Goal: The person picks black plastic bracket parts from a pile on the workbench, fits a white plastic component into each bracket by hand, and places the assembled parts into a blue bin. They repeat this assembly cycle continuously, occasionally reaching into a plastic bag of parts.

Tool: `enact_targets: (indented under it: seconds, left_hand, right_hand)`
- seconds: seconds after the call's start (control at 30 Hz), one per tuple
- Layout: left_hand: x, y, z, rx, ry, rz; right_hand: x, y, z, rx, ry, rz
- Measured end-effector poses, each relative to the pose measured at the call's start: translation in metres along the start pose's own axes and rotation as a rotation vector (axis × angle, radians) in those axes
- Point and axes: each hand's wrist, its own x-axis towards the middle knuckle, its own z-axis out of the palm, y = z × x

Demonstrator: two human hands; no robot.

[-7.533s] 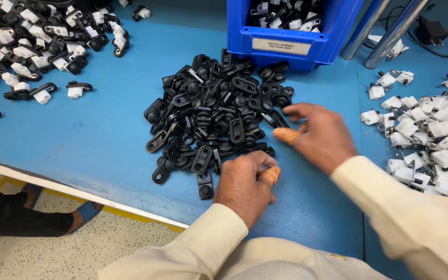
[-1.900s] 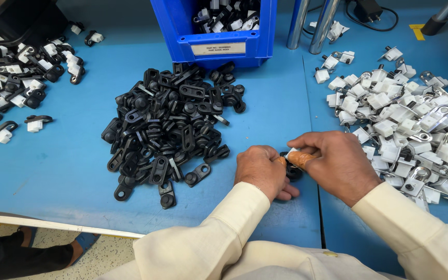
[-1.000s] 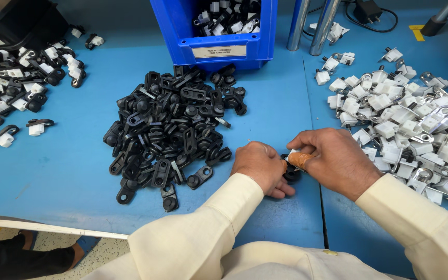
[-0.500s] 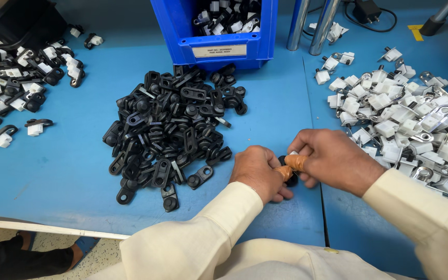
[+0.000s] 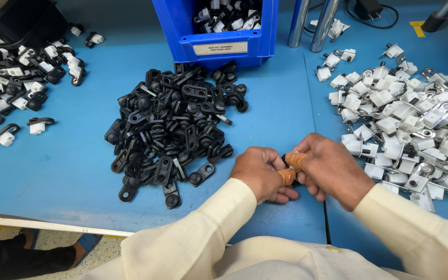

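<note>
The left hand [image 5: 259, 173] and right hand [image 5: 330, 168] meet knuckle to knuckle over the blue tabletop [image 5: 53, 166], both closed on 1 small black clip [image 5: 286, 158], mostly hidden between the orange-capped fingertips [image 5: 295, 159]; its long axis cannot be told.
</note>
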Motion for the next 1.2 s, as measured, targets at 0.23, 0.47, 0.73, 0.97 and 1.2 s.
enact_targets:
  seconds: [0.23, 0.47, 0.73, 0.97, 1.2]
  left_hand:
    - [0.007, -0.004, -0.008, -0.024, -0.083, -0.028]
    - [0.005, -0.011, -0.002, -0.242, 0.047, -0.022]
    - [-0.011, -0.005, -0.01, -0.325, 0.072, 0.018]
    - [-0.013, -0.007, -0.009, -0.35, -0.089, 0.095]
    - [-0.002, -0.005, -0.008, -0.265, -0.113, 0.091]
  right_hand:
    - [-0.004, 0.004, 0.013, 0.153, 0.119, 0.005]
    - [-0.007, 0.005, 0.013, 0.246, 0.061, -0.076]
    - [-0.005, 0.023, 0.003, 0.582, -0.006, 0.135]
    - [0.017, 0.035, -0.007, 0.681, -0.205, 0.236]
    - [0.03, 0.039, -0.017, 0.679, -0.246, 0.375]
